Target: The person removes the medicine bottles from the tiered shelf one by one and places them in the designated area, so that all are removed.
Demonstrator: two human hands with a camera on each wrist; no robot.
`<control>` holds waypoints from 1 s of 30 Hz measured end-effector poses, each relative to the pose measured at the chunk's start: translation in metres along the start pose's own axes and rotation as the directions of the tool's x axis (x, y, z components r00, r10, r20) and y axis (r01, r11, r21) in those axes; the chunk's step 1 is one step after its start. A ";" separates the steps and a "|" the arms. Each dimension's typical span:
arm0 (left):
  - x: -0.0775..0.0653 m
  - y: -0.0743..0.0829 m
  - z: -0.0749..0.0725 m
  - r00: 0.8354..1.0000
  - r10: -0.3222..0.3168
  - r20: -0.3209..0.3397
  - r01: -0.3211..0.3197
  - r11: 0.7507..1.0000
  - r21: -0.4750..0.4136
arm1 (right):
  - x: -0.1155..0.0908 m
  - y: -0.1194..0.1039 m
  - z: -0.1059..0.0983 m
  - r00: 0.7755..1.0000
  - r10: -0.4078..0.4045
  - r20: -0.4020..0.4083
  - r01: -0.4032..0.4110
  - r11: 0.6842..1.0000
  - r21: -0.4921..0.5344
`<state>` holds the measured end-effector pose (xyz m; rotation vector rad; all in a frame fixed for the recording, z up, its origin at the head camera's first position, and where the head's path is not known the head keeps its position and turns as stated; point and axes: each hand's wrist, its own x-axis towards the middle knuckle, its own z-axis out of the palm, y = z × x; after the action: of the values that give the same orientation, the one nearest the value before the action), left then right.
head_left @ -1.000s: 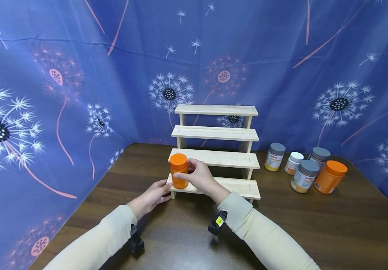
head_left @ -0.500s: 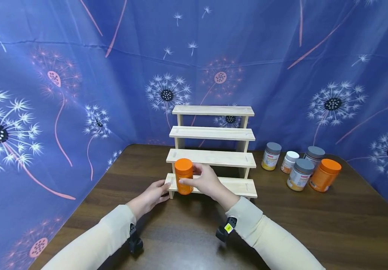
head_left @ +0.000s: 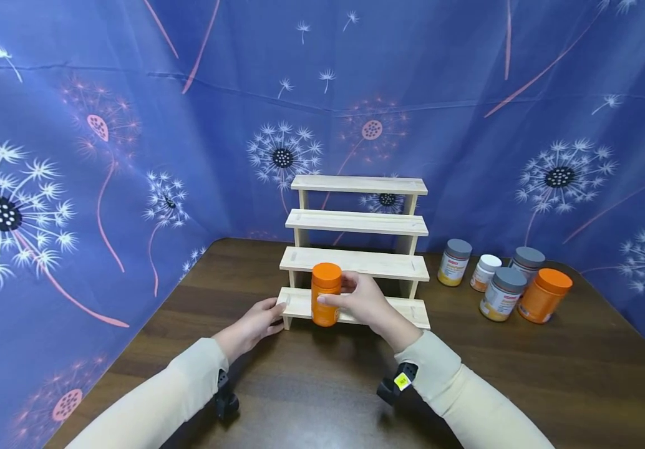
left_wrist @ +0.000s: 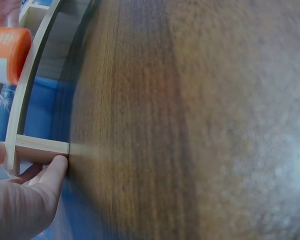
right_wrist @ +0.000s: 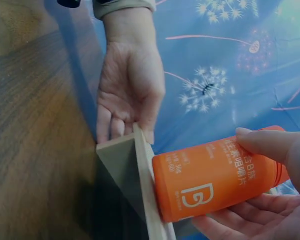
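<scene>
In the head view my right hand [head_left: 368,304] holds an upright orange bottle [head_left: 325,296] with an orange lid at the front of a stepped wooden display shelf's lowest board [head_left: 381,308]. The right wrist view shows thumb and fingers on opposite sides of the bottle [right_wrist: 210,175], its printed label visible. Its base is close to the board's front edge; whether it rests there I cannot tell. My left hand [head_left: 254,324] grips the lowest board's left end. In the left wrist view that hand [left_wrist: 27,200] has its thumb on the board and fingers against the short leg [left_wrist: 42,146].
To the shelf's right stand grey-lidded jars [head_left: 502,294], a small white-lidded bottle [head_left: 486,272] and another orange jar [head_left: 545,295]. A blue dandelion-print cloth [head_left: 216,156] hangs behind the dark wooden table [head_left: 300,393].
My right hand has moved the orange bottle rightward along the lowest board and slightly towards me, away from its left end. My left hand keeps its grip there.
</scene>
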<state>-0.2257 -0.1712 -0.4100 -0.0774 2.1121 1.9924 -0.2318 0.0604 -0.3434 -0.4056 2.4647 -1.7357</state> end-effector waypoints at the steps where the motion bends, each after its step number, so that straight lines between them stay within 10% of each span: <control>1: 0.000 0.000 0.001 1.000 0.004 0.003 -0.004 1.000 0.003 | -0.001 0.000 -0.004 1.000 0.010 -0.001 -0.010 1.000 -0.001; 30: 0.005 -0.001 -0.003 1.000 -0.003 0.012 0.003 1.000 -0.010 | -0.031 0.021 -0.070 0.994 0.077 -0.075 -0.081 0.995 -0.052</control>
<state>-0.2307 -0.1733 -0.4115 -0.0706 2.0935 1.9967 -0.2213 0.1391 -0.3411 -0.2497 2.5457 -1.6849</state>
